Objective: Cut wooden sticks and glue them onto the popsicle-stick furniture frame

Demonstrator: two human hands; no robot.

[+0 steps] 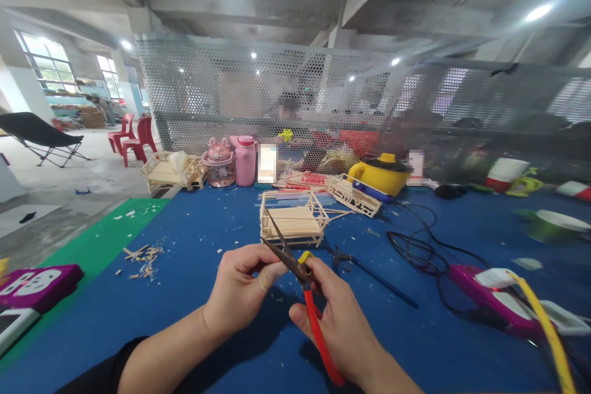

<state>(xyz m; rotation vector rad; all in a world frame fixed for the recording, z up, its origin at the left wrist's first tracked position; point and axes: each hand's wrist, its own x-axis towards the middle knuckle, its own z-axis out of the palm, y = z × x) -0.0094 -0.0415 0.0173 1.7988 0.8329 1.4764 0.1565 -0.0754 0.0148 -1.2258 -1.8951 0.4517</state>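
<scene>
Above the near middle of the blue surface (184, 240), red-handled scissors (290, 261) are gripped by the right hand (339, 314), its fingers closed around the handles; the blades are parted and pointed toward the far left corner. The left hand (244, 286) is held beside the blades, its fingers curled; whether something small is pinched there cannot be told. Beyond the blade tips, a wooden stick frame (295, 226) is set toward the far edge. Wood scraps (145, 258) are scattered near the left edge, and a blue-handled tool (383, 280) is laid right of centre.
</scene>
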